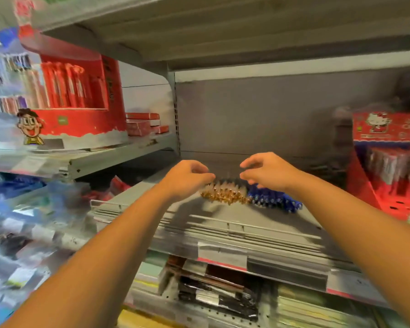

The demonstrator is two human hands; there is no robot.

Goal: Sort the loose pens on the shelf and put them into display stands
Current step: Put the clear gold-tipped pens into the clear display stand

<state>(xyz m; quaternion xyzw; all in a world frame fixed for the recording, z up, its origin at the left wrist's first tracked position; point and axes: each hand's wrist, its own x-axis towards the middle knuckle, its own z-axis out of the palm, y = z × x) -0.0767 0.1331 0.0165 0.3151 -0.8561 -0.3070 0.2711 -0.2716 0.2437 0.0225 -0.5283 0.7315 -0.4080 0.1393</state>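
Amber pens [225, 195] are met by the curled fingertips of the left hand [187, 176], though through the blur it cannot be told whether any is pinched, while the right hand [265, 171] is held loosely curled and empty over blue pens [275, 200] heaped just beside them on the grey shelf [199, 223], a red display stand [374, 192] being set at its right end.

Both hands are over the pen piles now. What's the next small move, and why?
Probably lower the left hand and close it on a bunch of the amber-tipped pens. Its curled fingers sit right at that pile, which lies beside the blue pens under the right hand, so colours stay unmixed.
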